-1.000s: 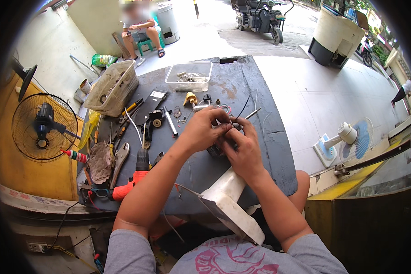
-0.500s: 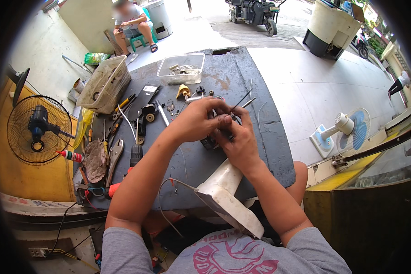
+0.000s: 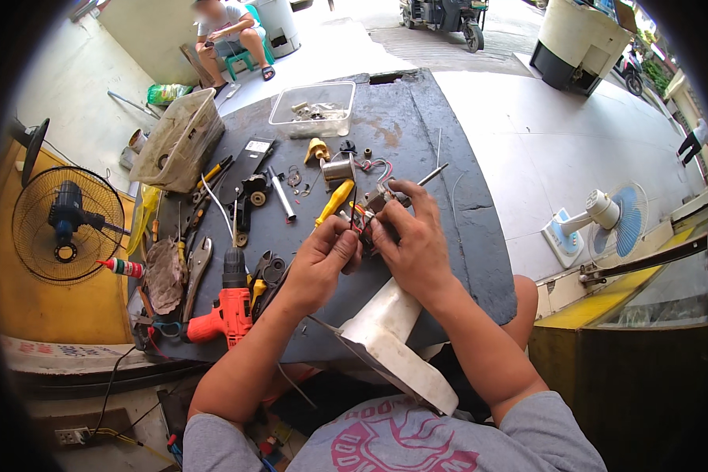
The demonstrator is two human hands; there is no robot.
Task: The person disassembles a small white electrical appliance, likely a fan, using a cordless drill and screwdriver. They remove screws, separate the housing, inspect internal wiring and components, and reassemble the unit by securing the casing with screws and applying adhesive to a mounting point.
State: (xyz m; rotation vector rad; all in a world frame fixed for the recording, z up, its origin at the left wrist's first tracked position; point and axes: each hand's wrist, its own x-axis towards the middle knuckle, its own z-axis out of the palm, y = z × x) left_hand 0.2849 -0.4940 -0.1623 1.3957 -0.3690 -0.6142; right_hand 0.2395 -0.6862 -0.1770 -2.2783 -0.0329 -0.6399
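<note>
Over the middle of the dark table [image 3: 401,118], my right hand [image 3: 417,244] grips a small metal motor [image 3: 377,197] with a thin shaft [image 3: 433,175] pointing to the far right. Coloured wires come out of the motor on its left side. Thumb and fingers of my left hand [image 3: 326,256] are closed on a thin dark wire [image 3: 353,211] beside it. Just beyond that hand lies a yellow-handled tool [image 3: 335,202]. A white plastic fan stand [image 3: 389,315] leans between my forearms against the table's near edge. My fingers hide part of the motor.
Left on the table are a red cordless drill [image 3: 230,311], locking pliers [image 3: 198,271] and a metal tube [image 3: 282,194]. Farther back stand a clear tub [image 3: 313,130] and a dirty plastic bin [image 3: 182,145]. A blue-bladed fan [image 3: 617,220] is right; a person [image 3: 228,35] sits far left.
My left hand has pulled back toward me and left, away from my right hand. The drill, yellow-handled tool and motor wires now show. The view has shifted slightly.
</note>
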